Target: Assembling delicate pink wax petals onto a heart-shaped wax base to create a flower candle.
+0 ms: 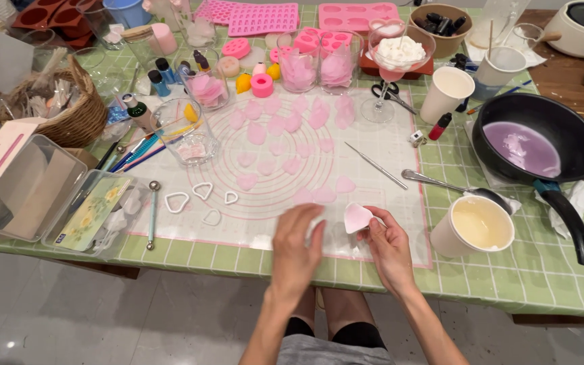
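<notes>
My right hand point(388, 245) holds a small pale pink wax petal point(357, 217) pinched between thumb and fingers, just above the near edge of the translucent silicone mat point(373, 145). My left hand point(297, 245) lies beside it with fingers spread, palm down on the mat's front edge, holding nothing. Several more pink petals point(285, 145) lie scattered across the mat's printed circles. Heart-shaped metal cutters point(202, 191) sit to the left of my hands.
A paper cup of pale yellow liquid point(479, 224) stands right of my right hand. A black pan of lilac wax point(535, 145), a thin metal tool point(375, 165), glass cups with petals point(318, 64), a wicker basket point(62, 108) and clear plastic boxes point(42, 192) surround the mat.
</notes>
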